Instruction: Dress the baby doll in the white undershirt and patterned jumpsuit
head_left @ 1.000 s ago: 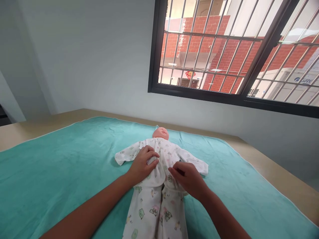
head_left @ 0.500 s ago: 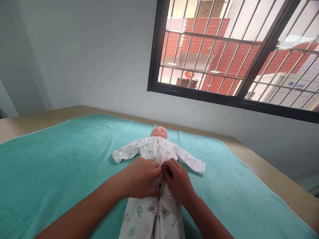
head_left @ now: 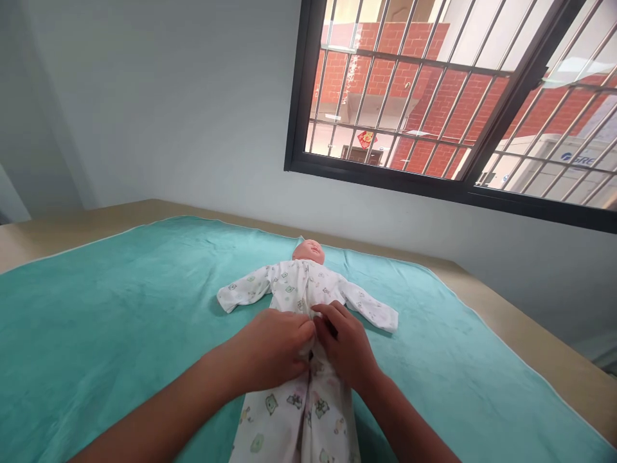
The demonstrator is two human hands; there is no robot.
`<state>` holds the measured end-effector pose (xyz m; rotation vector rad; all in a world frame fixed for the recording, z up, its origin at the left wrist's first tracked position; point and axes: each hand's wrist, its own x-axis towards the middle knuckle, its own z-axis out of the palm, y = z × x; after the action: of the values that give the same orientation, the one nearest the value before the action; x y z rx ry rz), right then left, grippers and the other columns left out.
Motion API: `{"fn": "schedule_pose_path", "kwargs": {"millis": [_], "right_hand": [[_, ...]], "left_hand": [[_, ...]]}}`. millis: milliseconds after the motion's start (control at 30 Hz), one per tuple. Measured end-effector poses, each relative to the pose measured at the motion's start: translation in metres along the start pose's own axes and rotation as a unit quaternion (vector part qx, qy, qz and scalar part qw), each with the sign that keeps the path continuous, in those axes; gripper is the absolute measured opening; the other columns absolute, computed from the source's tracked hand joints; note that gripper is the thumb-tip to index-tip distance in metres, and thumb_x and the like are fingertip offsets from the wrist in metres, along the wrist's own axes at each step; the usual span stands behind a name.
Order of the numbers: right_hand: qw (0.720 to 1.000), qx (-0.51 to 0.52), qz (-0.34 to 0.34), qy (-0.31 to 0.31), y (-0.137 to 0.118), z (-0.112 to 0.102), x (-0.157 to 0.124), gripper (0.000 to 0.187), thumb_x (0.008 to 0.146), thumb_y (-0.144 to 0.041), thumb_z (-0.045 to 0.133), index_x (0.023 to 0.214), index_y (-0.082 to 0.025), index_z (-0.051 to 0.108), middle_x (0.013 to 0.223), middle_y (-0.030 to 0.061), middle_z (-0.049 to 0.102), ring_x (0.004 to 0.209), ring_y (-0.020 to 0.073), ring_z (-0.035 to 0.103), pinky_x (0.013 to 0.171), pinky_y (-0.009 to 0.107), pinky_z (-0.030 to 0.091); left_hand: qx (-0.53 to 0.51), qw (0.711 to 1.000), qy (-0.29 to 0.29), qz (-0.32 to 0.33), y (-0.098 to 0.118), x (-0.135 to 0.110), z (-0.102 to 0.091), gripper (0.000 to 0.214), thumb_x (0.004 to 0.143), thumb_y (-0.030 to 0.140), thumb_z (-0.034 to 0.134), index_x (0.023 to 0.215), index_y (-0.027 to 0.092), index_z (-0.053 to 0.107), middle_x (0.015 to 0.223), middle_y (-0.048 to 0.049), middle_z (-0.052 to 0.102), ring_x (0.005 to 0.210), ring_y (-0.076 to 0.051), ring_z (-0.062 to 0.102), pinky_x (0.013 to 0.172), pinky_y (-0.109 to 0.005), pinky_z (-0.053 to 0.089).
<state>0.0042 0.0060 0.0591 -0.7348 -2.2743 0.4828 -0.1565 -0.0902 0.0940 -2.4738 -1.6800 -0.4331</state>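
Note:
A baby doll (head_left: 309,251) lies on its back, head towards the wall, dressed in a white printed romper (head_left: 289,283) with its sleeves spread to both sides. Over the romper's front, at the doll's middle, my left hand (head_left: 282,347) is closed, pinching the front edge of the cloth. Touching it from the other side, my right hand (head_left: 344,341) has its thumb and fingers bent together on the same edge. The exact bit of cloth between the fingertips is hidden. Below my hands the romper's front gapes in a dark slit between the legs.
A teal blanket (head_left: 144,302) spreads under the doll over a light wooden table (head_left: 486,299). Behind the table rises a grey wall (head_left: 193,116). At the upper right is a dark-framed window (head_left: 376,173) with metal bars.
My left hand has shifted slightly right and down along the romper's front. The fingers of my right hand have loosened a little, the forefinger reaching out. The view has tilted slightly.

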Motion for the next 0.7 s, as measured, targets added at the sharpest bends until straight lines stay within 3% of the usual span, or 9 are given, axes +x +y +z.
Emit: {"fn": "schedule_pose_path", "kwargs": {"millis": [67,233,367,500,700], "right_hand": [[1.000,-0.002,-0.001,0.001,-0.001,0.001,0.000,0.022,0.093,-0.020,0.046,0.106,-0.024,0.064,0.088,0.0015,0.060,0.075,0.0149,0.056,0.069,0.026,0.043],[1.000,-0.005,-0.001,-0.008,-0.002,0.000,-0.001,0.022,0.094,-0.021,0.045,0.105,-0.025,0.063,0.088,0.0010,0.059,0.075,0.0146,0.055,0.068,0.025,0.042],[1.000,-0.003,0.001,-0.009,-0.001,-0.001,-0.001,0.022,0.094,-0.021,0.045,0.105,-0.025,0.063,0.088,0.0008,0.059,0.075,0.0143,0.055,0.069,0.025,0.041],[1.000,-0.003,-0.003,-0.001,-0.001,-0.002,-0.002,0.021,0.095,-0.021,0.044,0.102,-0.024,0.063,0.088,0.0010,0.059,0.076,0.0143,0.055,0.068,0.025,0.042],[0.999,-0.038,0.026,0.027,-0.004,-0.002,0.000,0.012,0.092,-0.029,0.051,0.086,-0.021,0.057,0.083,-0.0002,0.054,0.065,0.0120,0.051,0.063,0.025,0.040]], "left_hand": [[0.020,1.000,0.006,-0.013,-0.002,0.002,0.007,0.004,0.080,0.023,0.056,0.078,0.021,0.053,0.078,-0.0015,0.064,0.067,-0.020,0.059,0.052,-0.032,0.029],[0.048,0.999,0.023,0.007,-0.001,0.006,0.013,0.014,0.086,0.017,0.047,0.076,0.020,0.056,0.078,-0.0033,0.062,0.072,-0.021,0.057,0.058,-0.034,0.035],[-0.064,0.997,-0.003,0.048,-0.002,0.003,-0.006,0.013,0.085,0.015,0.050,0.076,0.021,0.056,0.085,-0.0007,0.063,0.079,-0.018,0.057,0.067,-0.030,0.041],[-0.175,0.983,-0.047,0.011,-0.008,-0.004,-0.024,0.011,0.084,0.015,0.052,0.077,0.023,0.056,0.082,0.0042,0.062,0.069,-0.012,0.055,0.059,-0.024,0.040],[-0.228,0.971,-0.076,0.007,-0.016,-0.005,-0.022,0.016,0.082,0.021,0.055,0.067,0.022,0.059,0.071,0.0027,0.062,0.062,-0.013,0.055,0.054,-0.025,0.036]]}}
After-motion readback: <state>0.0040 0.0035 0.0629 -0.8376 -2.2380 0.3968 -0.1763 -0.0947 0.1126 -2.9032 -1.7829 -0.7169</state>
